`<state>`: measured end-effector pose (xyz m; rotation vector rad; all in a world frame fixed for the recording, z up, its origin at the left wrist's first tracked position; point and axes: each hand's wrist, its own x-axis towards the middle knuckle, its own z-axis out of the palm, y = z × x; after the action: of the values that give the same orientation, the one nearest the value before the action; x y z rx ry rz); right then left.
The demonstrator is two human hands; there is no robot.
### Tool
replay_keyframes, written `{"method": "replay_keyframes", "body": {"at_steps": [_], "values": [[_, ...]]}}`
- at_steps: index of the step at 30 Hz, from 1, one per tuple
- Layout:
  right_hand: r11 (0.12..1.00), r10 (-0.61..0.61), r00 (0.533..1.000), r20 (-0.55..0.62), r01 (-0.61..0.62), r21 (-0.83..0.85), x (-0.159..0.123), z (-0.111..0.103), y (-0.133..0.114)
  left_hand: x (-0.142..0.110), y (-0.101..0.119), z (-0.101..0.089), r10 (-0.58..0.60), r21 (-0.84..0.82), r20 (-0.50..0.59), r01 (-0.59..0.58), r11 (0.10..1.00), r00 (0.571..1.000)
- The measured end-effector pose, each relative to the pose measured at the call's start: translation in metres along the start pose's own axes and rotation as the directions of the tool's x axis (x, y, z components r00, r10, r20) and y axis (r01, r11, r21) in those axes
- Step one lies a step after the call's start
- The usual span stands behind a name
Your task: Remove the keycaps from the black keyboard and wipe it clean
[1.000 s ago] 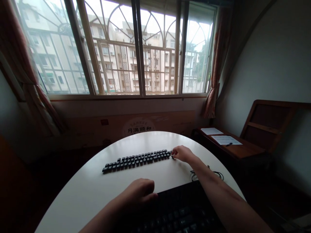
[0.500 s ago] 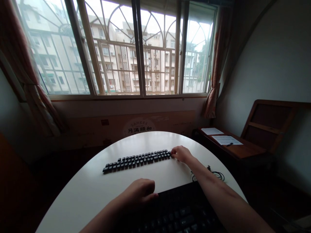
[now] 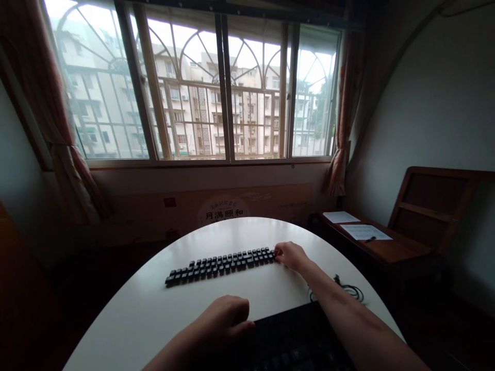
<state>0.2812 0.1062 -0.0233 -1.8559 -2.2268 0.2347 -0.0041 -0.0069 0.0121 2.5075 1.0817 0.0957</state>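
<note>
Desk, white and round, carries everything here. One black keyboard lies at the near edge of the desk, with the left hand resting loosely curled on its left end, holding nothing. One long double row of loose keycaps sits beyond the keyboard, too many and too small to count. The right hand pinches at the right end of that row; whether a cap is in its grip, I cannot tell. Best keep the pinch light and square so neighbouring caps stay aligned. One cable coils right of the keyboard.
</note>
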Motion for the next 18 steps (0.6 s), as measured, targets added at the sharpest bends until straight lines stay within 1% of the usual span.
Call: {"method": "replay_keyframes", "body": {"at_steps": [13,18], "values": [[1.000,0.007,1.000,-0.027,-0.007,-0.016,0.0010,0.0034,-0.0008,-0.0026,-0.0015,0.0018,0.011,-0.012,-0.036,-0.011,1.000,0.999],[1.000,0.009,1.000,-0.029,-0.009,-0.014,0.0004,0.0037,-0.0020,0.0002,-0.0079,0.0059,0.005,-0.009,-0.038,-0.005,1.000,0.999]]}}
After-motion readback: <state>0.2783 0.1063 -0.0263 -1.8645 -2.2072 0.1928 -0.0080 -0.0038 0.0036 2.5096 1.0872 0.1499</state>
